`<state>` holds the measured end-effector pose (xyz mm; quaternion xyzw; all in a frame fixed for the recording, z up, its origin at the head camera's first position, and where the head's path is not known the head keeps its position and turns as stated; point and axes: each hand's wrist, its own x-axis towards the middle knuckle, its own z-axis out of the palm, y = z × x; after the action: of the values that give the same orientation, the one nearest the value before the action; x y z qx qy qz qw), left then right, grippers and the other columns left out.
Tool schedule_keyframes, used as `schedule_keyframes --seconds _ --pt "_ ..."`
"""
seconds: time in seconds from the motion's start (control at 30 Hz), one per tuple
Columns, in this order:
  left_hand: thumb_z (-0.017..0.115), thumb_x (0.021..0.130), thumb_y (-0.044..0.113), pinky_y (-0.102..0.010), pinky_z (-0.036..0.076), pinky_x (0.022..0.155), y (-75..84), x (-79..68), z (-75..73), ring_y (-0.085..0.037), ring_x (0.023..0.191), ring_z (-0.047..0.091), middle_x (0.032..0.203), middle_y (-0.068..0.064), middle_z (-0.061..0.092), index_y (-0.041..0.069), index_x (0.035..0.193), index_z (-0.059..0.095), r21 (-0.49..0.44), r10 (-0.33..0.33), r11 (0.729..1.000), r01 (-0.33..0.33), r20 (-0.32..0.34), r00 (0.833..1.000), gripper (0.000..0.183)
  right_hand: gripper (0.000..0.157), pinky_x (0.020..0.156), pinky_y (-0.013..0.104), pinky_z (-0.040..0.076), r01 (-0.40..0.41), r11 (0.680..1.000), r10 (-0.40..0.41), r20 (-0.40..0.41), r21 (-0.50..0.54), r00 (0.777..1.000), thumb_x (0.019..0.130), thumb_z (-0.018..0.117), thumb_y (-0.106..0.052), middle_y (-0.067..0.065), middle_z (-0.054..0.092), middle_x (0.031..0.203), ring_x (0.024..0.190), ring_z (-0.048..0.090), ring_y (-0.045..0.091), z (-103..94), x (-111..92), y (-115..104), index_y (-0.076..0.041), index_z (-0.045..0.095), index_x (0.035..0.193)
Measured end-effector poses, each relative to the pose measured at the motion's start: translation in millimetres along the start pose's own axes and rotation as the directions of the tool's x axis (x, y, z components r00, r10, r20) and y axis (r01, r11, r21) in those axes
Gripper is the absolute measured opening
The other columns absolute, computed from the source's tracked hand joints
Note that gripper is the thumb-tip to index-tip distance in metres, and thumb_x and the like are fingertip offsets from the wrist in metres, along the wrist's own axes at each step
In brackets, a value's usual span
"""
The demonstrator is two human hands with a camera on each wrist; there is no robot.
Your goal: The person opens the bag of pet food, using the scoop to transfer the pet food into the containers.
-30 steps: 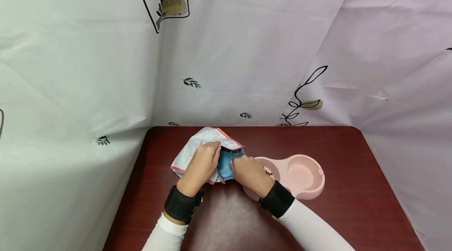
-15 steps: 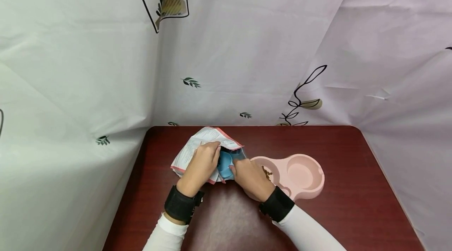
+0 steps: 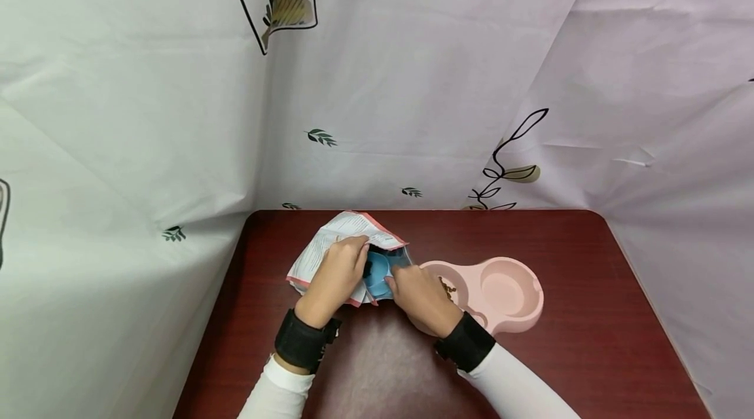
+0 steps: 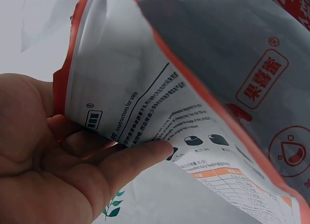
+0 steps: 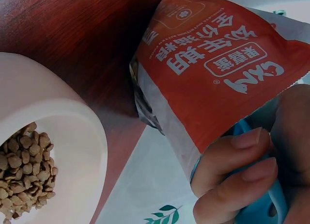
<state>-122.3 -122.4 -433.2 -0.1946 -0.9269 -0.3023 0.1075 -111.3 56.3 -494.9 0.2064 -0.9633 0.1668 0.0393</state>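
Observation:
A white pet food bag (image 3: pixel 318 252) with red edges lies tilted on the table, its mouth facing right. My left hand (image 3: pixel 337 268) holds the bag at its upper opening edge; in the left wrist view, fingers (image 4: pixel 140 161) lie along the printed panel. My right hand (image 3: pixel 421 298) grips a blue scoop (image 3: pixel 377 270) by its handle, with the round cup in the bag's mouth. In the right wrist view, curled fingers wrap the blue handle (image 5: pixel 261 204) against the bag's orange-red front (image 5: pixel 218 54). Part of the scoop is hidden by the hand and bag.
Right of the bag, a pink double bowl (image 3: pixel 485 298) stands on the dark red table (image 3: pixel 565 366). Brown kibble (image 5: pixel 29 170) lies in its left compartment, partly behind my right hand. A pale patterned cloth (image 3: pixel 412 78) hangs around the table's back and sides.
The scoop has turned slightly in the bag's mouth and shows more of its round cup. My right hand has shifted a little, uncovering more kibble. My left hand stays put.

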Motion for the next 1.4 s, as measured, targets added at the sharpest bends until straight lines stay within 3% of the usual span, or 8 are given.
schedule_keyframes --seconds 0.27,0.47,0.63,1.03,1.2,1.4 --pt "0.060 0.103 0.004 -0.043 0.061 0.085 -1.8 2.1 -0.9 -0.030 0.104 0.074 0.109 -0.019 0.075 -0.007 0.114 0.072 0.007 0.004 1.000 -0.003 -0.020 1.000 0.020 0.032 0.044 0.037 0.041 -0.014 0.998 0.015 -0.018 0.053 1.000 0.101 0.067 -0.025 0.003 0.051 0.058 0.055 0.060 0.024 -8.6 -7.2 3.8 -0.013 0.059 0.072" --pt "0.059 0.104 0.006 -0.042 0.061 0.084 -2.1 3.8 -2.5 -0.029 0.102 0.074 0.106 -0.017 0.076 -0.004 0.112 0.073 0.012 -0.009 1.000 0.009 -0.024 1.000 0.019 0.032 0.045 0.032 0.033 -0.048 0.993 0.048 0.001 0.110 0.999 0.103 0.064 -0.026 -0.002 0.041 0.057 0.053 0.051 0.016 -12.7 -15.0 8.1 -0.016 0.055 0.073" --pt "0.059 0.104 0.006 -0.043 0.060 0.085 -1.5 4.5 -4.2 -0.029 0.104 0.073 0.108 -0.017 0.076 -0.003 0.113 0.073 0.013 -0.017 1.000 0.017 -0.017 1.000 0.019 0.033 0.047 0.033 0.030 -0.058 0.993 0.061 -0.025 0.107 0.998 0.103 0.064 -0.026 -0.003 0.039 0.057 0.054 0.053 0.019 -14.0 -23.2 10.9 -0.017 0.052 0.074" --pt "0.059 0.104 0.006 -0.045 0.060 0.088 -2.9 3.8 -2.9 -0.031 0.107 0.073 0.112 -0.019 0.075 -0.004 0.116 0.073 0.009 -0.033 0.999 0.033 -0.022 0.999 0.021 0.030 0.062 0.033 0.045 0.026 0.989 0.004 -0.206 0.145 0.978 0.099 0.070 -0.019 -0.009 0.044 0.066 0.064 0.056 0.015 -1.6 -43.0 25.2 -0.020 0.051 0.076" --pt "0.058 0.105 0.008 -0.045 0.059 0.089 -2.3 3.0 -3.1 -0.032 0.110 0.072 0.115 -0.020 0.074 -0.004 0.119 0.072 -0.005 -0.055 0.998 0.055 -0.008 0.998 0.023 0.031 0.060 0.027 0.042 0.015 0.985 0.022 -0.214 0.171 0.977 0.099 0.071 -0.021 -0.010 0.043 0.069 0.065 0.050 0.010 3.6 -48.9 30.1 -0.022 0.049 0.077" --pt "0.058 0.105 0.008 -0.043 0.060 0.081 -0.9 2.9 -2.3 -0.028 0.098 0.073 0.104 -0.016 0.075 -0.002 0.113 0.074 -0.006 -0.059 0.998 0.059 -0.009 0.998 0.020 0.022 0.063 0.030 0.047 -0.008 0.978 0.048 -0.183 0.209 0.982 0.100 0.069 -0.021 -0.011 0.051 0.074 0.070 0.057 0.010 4.2 -50.5 31.9 -0.022 0.056 0.082"
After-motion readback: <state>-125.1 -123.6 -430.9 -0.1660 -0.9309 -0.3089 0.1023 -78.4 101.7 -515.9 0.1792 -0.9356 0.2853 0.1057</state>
